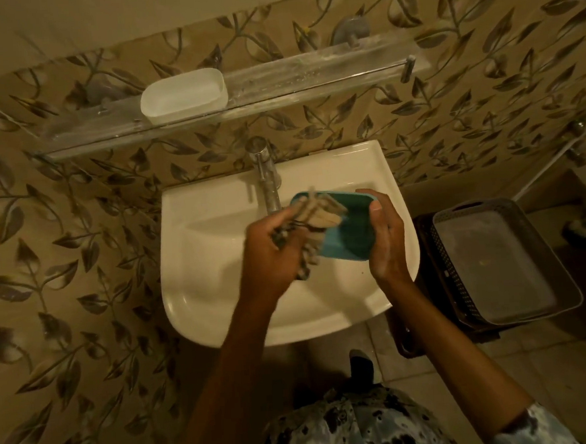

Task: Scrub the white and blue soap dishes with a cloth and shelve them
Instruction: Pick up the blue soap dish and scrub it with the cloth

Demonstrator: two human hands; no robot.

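Over the white sink I hold the blue soap dish tilted, its hollow facing me. My right hand grips its right edge, thumb on the rim. My left hand grips a crumpled striped cloth and presses it against the left part of the blue dish; the cloth is blurred. The white soap dish stands upright on the clear glass shelf above the tap, at its left part.
A chrome tap rises at the back of the sink, just left of the blue dish. Stacked plastic baskets sit on the floor to the right of the sink. A leaf-patterned tiled wall lies behind and to the left.
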